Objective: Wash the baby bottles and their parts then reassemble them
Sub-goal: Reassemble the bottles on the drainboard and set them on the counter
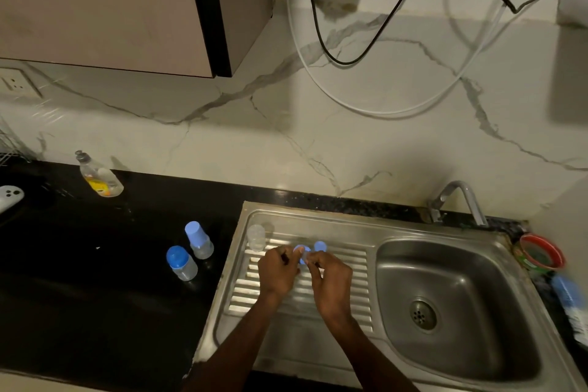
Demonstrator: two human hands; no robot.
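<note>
Head view: over the ribbed steel drainboard [345, 267], the left hand [277, 270] and right hand [331, 278] meet, fingers curled, pinching a small blue plastic ring [301, 254] between them; a second blue cap [320, 246] lies just behind; a clear bottle body [256, 237] stands near; two blue-capped assembled bottles [190, 253] stand on the black bench [95, 264].

Veined marble wall [381, 149], black counter [79, 296]

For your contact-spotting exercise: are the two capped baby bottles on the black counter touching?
Apart. The head view shows a strip of black counter between the light-blue-capped bottle and the darker-blue-capped bottle.
</note>
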